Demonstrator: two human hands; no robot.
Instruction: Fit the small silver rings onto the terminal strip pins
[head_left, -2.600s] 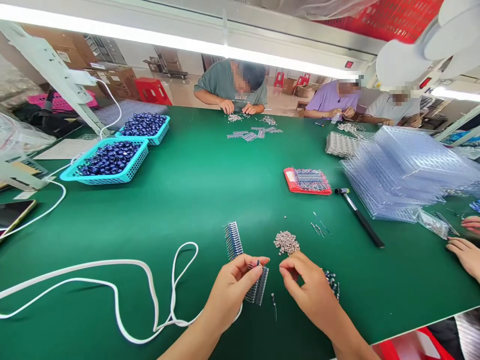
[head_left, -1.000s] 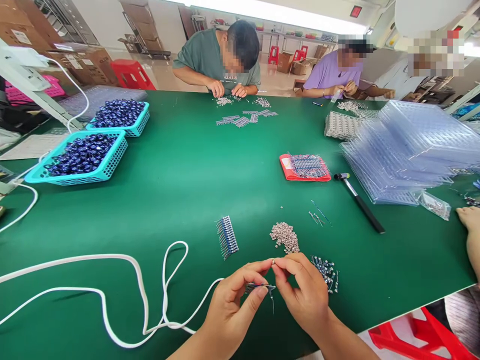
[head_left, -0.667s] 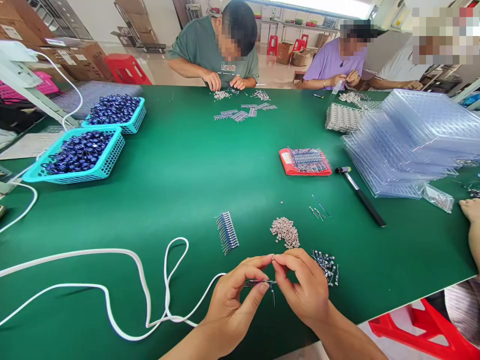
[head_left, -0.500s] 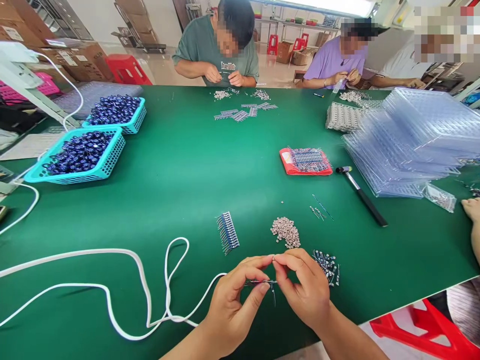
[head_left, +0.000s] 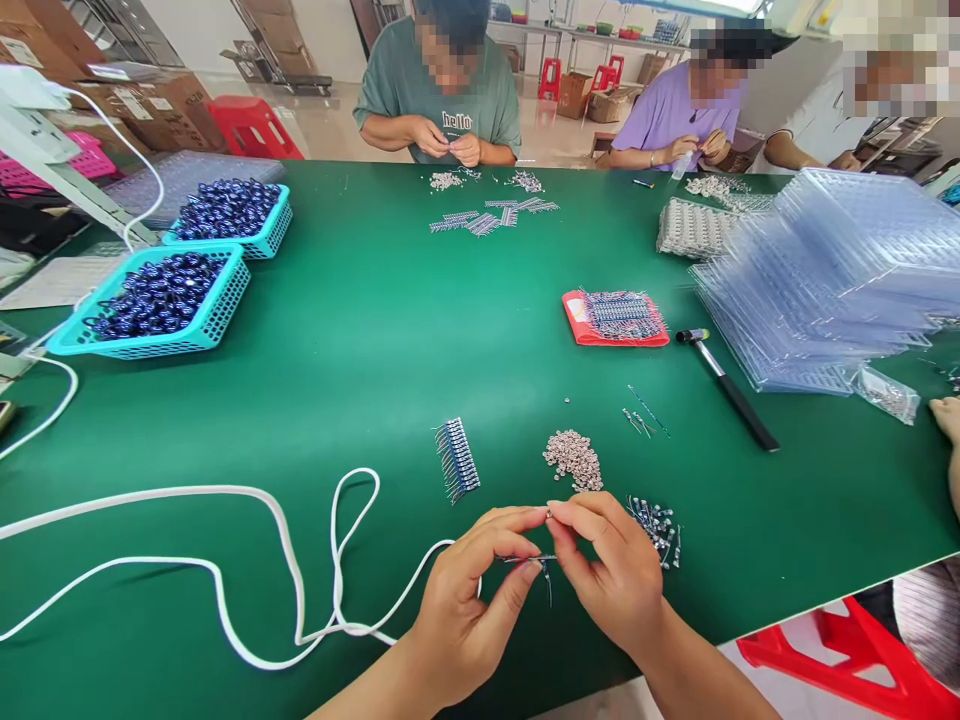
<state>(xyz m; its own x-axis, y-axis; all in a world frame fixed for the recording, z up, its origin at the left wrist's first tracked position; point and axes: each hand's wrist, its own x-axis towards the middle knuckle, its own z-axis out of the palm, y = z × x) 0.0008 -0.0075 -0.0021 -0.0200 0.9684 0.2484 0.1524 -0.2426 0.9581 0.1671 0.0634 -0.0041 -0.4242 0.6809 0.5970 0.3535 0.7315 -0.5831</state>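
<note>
My left hand (head_left: 469, 590) pinches a thin strip of small leaded parts (head_left: 534, 558) edge-on between thumb and fingers. A single small part with a wire lead (head_left: 547, 582) hangs below the strip, by the left thumb. My right hand (head_left: 609, 550) pinches a tiny pale round bead (head_left: 549, 514), and its fingertips meet the left index fingertip there. Just beyond the hands lies a pile of pinkish beads (head_left: 574, 458). Loose blue-and-silver leaded parts (head_left: 656, 530) lie behind the right hand, partly covered. Another strip of leaded parts (head_left: 457, 458) rests on the table to the left.
A white cable (head_left: 277, 510) loops over the left of the green table (head_left: 360, 330). Teal baskets (head_left: 225, 315) hold dark blue pieces. To the right are a red bundle (head_left: 576, 325), a hammer (head_left: 731, 395) and stacked clear trays (head_left: 832, 280). Co-workers sit opposite; another hand (head_left: 949, 418) is at right.
My hands have come together, the right one now pinching a bead. The held strip has turned edge-on, and the loose part formerly on the table hangs by it. The view has tilted down.
</note>
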